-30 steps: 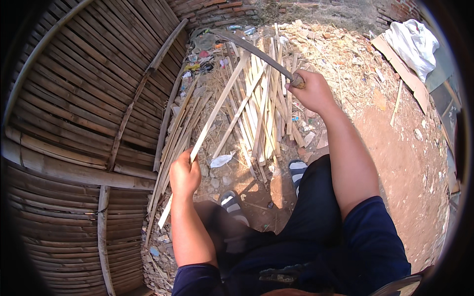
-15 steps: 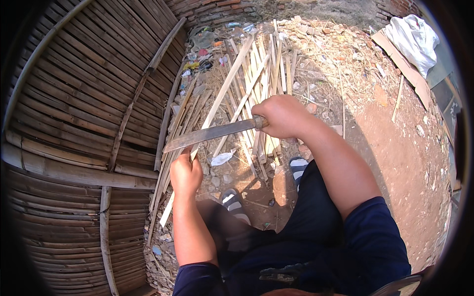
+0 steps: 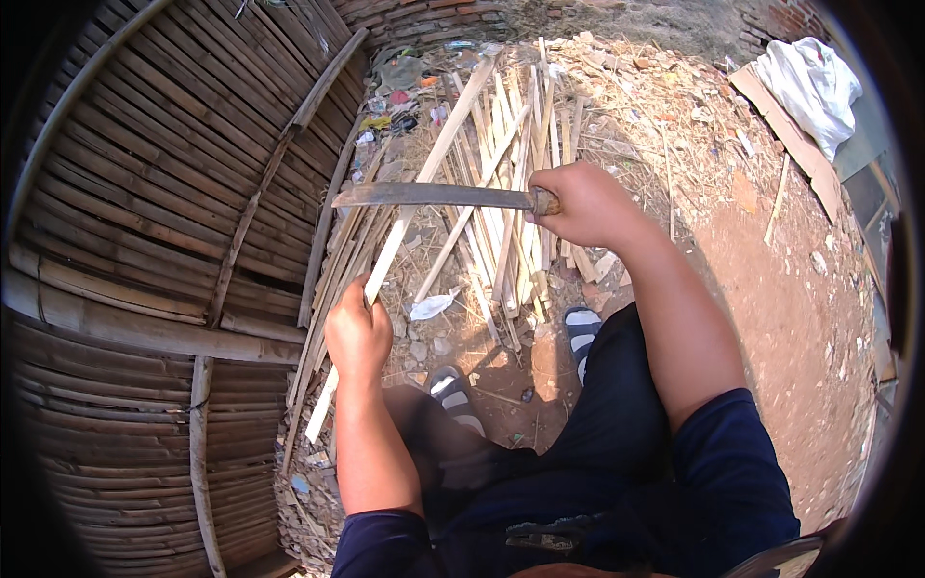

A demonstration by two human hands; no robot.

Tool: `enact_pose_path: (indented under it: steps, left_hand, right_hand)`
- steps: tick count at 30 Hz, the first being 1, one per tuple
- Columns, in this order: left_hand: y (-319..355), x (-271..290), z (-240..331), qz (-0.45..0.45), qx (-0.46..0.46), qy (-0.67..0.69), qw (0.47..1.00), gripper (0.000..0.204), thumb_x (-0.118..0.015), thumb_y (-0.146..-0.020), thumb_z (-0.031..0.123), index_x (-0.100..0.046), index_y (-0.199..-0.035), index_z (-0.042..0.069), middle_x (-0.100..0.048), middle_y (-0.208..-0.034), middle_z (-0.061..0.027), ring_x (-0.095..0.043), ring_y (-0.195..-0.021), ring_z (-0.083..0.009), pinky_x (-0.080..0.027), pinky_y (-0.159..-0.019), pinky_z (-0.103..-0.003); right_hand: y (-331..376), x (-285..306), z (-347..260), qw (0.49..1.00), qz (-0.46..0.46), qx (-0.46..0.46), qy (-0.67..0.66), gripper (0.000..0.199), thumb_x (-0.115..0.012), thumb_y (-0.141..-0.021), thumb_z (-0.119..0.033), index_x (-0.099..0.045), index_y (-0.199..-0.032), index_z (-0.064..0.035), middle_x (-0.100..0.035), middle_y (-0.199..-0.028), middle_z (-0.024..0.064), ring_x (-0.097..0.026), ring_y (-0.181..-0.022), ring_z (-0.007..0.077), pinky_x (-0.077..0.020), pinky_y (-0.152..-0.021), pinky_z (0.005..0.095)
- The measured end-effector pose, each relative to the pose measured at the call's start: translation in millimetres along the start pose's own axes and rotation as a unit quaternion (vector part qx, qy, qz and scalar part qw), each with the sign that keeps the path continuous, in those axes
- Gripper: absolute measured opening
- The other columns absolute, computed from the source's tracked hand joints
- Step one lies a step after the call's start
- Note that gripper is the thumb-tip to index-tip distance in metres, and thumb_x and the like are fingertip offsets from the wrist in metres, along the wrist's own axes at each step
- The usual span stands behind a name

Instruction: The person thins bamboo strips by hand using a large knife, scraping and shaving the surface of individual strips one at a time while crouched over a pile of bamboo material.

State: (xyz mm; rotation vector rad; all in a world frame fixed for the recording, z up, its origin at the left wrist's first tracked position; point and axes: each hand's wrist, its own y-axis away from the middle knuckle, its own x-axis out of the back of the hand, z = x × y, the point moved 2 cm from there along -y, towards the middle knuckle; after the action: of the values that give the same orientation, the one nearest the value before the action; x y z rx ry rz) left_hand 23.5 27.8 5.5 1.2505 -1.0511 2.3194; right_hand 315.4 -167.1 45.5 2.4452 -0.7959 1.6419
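Note:
My left hand (image 3: 358,332) is closed round a long, pale bamboo strip (image 3: 393,248). The strip slants from below that hand up toward the far pile. In my right hand (image 3: 583,204) is the wooden handle of a machete (image 3: 438,196). Its long dark blade points left and lies across the strip, beyond my left hand. Whether the edge touches the strip I cannot tell. Past the blade, many more pale strips (image 3: 520,164) lie heaped on the ground, partly hidden by the blade and my right hand.
A slatted bamboo wall (image 3: 145,193) runs along the left, with darker strips (image 3: 332,275) lying at its foot. A white plastic scrap (image 3: 434,304) rests near my sandalled feet (image 3: 456,395). Far right are a white sack (image 3: 809,91) and a cardboard sheet (image 3: 790,144). A brick wall (image 3: 424,24) stands behind.
The machete has moved away from me along the strip and slightly right, farther from my left hand. My left hand still grips the strip, almost in the same place.

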Motion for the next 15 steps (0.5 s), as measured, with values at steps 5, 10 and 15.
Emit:
enact_pose_path:
  steps: [5,10,15]
  left_hand:
    - [1,-4,-3,-0.011,0.005,-0.027,1.0,0.03,-0.065,-0.09,0.007,-0.075,-0.117,0.004,-0.073,-0.084,-0.0266,-0.072,-0.081,-0.0457,-0.057,-0.075,-0.052]
    - [1,3,-4,-0.016,0.017,0.016,1.0,0.032,-0.066,-0.089,0.009,-0.074,-0.119,0.004,-0.073,-0.086,-0.0271,-0.072,-0.081,-0.0456,-0.057,-0.075,-0.051]
    - [-1,4,-3,-0.038,0.035,0.002,0.999,0.036,-0.065,-0.089,0.012,-0.074,-0.124,0.005,-0.073,-0.088,-0.0278,-0.072,-0.083,-0.0452,-0.056,-0.076,-0.052]
  right_hand:
    - [0,-3,-35,0.99,-0.121,0.048,0.05,0.032,-0.081,-0.086,-0.029,-0.076,-0.113,-0.0134,-0.076,-0.097,0.0157,-0.074,-0.097,0.0372,-0.0579,-0.084,0.0515]
    - [-8,2,-7,0.999,-0.02,-0.017,0.018,0.03,-0.081,-0.086,-0.031,-0.076,-0.109,-0.0116,-0.074,-0.092,0.0174,-0.073,-0.093,0.0388,-0.0564,-0.08,0.0514]
    - [-4,10,30,0.992,0.095,-0.078,-0.027,0.033,-0.085,-0.085,-0.032,-0.075,-0.104,-0.0068,-0.072,-0.086,0.0205,-0.07,-0.085,0.0417,-0.0537,-0.074,0.0499]
